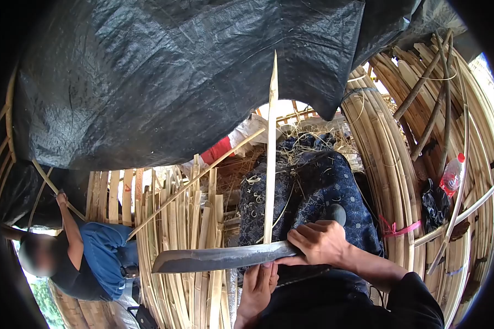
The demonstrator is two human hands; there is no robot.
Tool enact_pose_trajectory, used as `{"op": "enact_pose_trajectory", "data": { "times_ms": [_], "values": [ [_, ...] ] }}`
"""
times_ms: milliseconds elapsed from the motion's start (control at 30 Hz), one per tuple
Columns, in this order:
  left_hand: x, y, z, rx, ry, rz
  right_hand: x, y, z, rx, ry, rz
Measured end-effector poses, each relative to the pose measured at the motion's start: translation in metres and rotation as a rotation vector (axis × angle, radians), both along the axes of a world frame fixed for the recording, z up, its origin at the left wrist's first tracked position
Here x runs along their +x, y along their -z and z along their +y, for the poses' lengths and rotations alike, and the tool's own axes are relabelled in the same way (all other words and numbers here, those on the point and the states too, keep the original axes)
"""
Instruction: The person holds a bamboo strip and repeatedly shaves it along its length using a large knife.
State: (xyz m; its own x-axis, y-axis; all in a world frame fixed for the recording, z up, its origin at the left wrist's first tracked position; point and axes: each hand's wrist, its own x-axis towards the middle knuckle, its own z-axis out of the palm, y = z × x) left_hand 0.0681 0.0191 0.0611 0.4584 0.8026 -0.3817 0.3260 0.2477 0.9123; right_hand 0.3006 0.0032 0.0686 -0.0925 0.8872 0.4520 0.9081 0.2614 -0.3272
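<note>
A long machete [219,257] lies crosswise in front of me, its blade pointing left. My right hand [321,243] is wrapped round its handle, whose rounded end [336,214] shows above the knuckles. A pale bamboo strip [271,164] with a pointed tip stands away from me and meets the blade at its near end. Just below the blade, my left hand [256,290] has its fingers closed at the strip's lower end, which the blade partly hides. Dark blue patterned cloth [324,181] covers my lap, with thin shavings on it.
Black tarpaulin [164,82] hangs overhead. Bundled bamboo strips [379,142] stand at the right, near a red-capped bottle [453,174] and a black bag [434,205]. Upright bamboo slats [175,230] are at the left, where another person [88,252] holds a pole.
</note>
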Motion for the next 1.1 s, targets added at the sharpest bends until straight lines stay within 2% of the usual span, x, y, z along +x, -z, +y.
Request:
{"op": "enact_pose_trajectory", "data": {
  "times_ms": [133, 300, 367, 433, 500, 567, 667, 800, 967, 1067, 1100],
  "values": [
    [0.016, -0.026, 0.0, -0.058, -0.084, -0.072, 0.005, -0.001, 0.003, 0.03, 0.004, -0.071],
    [0.012, -0.041, 0.008, -0.387, -0.016, -0.163, 0.014, 0.004, 0.007, 0.07, -0.02, -0.055],
    [0.007, -0.046, 0.008, -0.4, -0.006, -0.149, 0.024, 0.004, 0.009, 0.08, 0.007, -0.057],
    [-0.002, -0.045, 0.008, -0.408, 0.003, -0.135, 0.041, -0.002, 0.013, 0.054, 0.146, -0.107],
    [-0.02, -0.034, 0.002, -0.402, -0.001, -0.092, 0.065, 0.003, 0.016, -0.035, 0.471, -0.122],
    [-0.025, -0.031, 0.001, -0.398, -0.013, -0.085, 0.09, 0.015, 0.015, -0.125, 0.599, 0.007],
    [-0.017, -0.031, 0.007, -0.427, -0.02, -0.068, 0.08, 0.021, 0.002, -0.007, 0.435, 0.161],
    [0.01, -0.033, 0.012, -0.444, -0.021, -0.151, 0.023, 0.003, -0.015, -0.116, 0.146, 0.078],
    [0.01, -0.018, -0.001, -0.457, -0.09, -0.247, -0.011, 0.017, -0.014, -0.022, -0.005, 0.175],
    [0.007, -0.011, -0.006, -0.177, 0.002, -0.13, -0.01, 0.014, -0.011, -0.038, -0.039, 0.101],
    [0.011, -0.015, -0.006, -0.217, -0.03, -0.17, -0.008, 0.012, -0.009, -0.044, -0.043, 0.102]
  ]
}}
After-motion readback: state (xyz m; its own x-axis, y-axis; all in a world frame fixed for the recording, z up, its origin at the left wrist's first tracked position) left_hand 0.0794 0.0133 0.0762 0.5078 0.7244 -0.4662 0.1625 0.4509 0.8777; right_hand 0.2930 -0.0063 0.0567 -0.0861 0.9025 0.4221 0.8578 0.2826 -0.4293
